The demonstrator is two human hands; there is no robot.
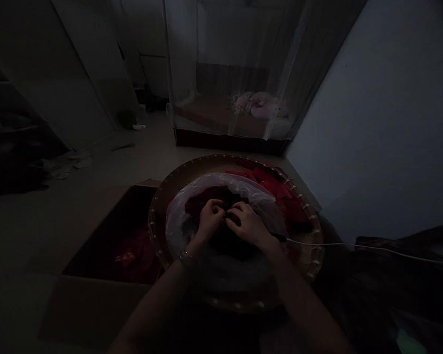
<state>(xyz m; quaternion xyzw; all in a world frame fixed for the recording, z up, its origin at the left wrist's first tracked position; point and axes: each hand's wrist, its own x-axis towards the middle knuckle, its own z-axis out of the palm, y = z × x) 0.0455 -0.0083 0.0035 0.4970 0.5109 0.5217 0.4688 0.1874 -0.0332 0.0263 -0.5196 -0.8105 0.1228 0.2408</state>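
Observation:
Over an open translucent plastic bag [179,209], my left hand [211,220] and my right hand [245,222] meet fingertip to fingertip. Both have curled, pinching fingers, and whatever they hold is too small and dark to make out. Dark red material [201,199] lies inside the bag behind my left hand. The bag sits in a round woven bamboo tray [153,221]. Red pieces [271,184] are heaped on the tray's far right side. Beside my right wrist is a dark stick-shaped end [278,237] of a white cable.
At the left stands an open cardboard box [96,292] with red items [133,255] inside. The white cable [339,244] runs off to the right. A netted bed [206,115] stands behind the tray, and a pale wall [387,118] rises on the right. The room is very dark.

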